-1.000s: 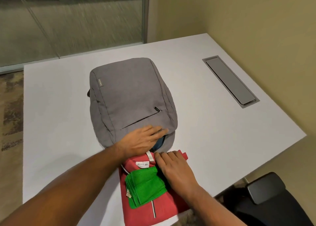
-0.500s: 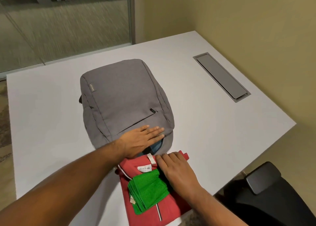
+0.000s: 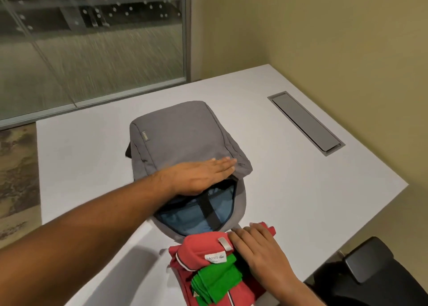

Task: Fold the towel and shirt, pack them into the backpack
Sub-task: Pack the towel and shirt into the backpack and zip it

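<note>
A grey backpack (image 3: 180, 134) lies flat on the white table (image 3: 301, 190), its mouth facing me and gaping so the blue lining (image 3: 185, 220) shows. My left hand (image 3: 201, 173) lies flat with straight fingers on the front panel, holding the flap pushed back. In front of the mouth sits a folded red shirt (image 3: 199, 252) with a folded green towel (image 3: 215, 285) stacked on it. My right hand (image 3: 259, 250) rests on the shirt's right side, its fingers curled over the far edge of the fabric.
A grey cable hatch (image 3: 305, 123) is set into the table at the right. A black office chair (image 3: 366, 275) stands at the table's near right corner. Glass partition and beige wall lie beyond the table.
My left hand has pushed the backpack's front panel away from me, and the mouth now gapes wide. The shirt and towel stack stays under my right hand by the opening.
</note>
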{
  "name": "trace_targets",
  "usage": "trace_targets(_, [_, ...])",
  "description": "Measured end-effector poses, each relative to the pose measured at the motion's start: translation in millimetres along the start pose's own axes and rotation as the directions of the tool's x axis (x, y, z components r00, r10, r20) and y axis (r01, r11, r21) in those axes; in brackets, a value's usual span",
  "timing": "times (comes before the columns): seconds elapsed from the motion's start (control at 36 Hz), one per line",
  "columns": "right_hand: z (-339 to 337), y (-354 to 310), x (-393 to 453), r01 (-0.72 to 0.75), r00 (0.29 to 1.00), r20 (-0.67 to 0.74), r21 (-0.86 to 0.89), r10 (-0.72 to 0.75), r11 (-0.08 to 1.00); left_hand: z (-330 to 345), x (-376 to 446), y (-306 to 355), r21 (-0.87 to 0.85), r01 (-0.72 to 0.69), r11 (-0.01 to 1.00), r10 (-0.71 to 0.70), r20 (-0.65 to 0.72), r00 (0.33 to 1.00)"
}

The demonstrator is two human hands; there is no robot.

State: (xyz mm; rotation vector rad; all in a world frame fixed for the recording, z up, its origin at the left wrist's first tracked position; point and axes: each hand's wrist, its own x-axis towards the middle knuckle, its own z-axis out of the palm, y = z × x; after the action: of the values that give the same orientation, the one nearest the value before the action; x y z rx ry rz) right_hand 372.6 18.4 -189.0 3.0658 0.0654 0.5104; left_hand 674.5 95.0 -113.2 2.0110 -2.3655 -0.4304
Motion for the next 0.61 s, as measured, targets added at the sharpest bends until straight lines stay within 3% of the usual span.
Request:
trace_targets(0.39, [-23.9,39.5,89.2,0.089,0.996,-0.031,0.051,-0.088,0.995,-83.9,-10.0,-40.0,0.175,0.168,0.970,-0.162,-0.050,0.986])
trace_targets(0.61, [-32.2,45.7,123.3,0.172,0.985,-0.040,0.082,-0.169,0.982,-99.9,-17.8,-52.4,0.129,0.277,0.952,-0.271,-0.061,0.961])
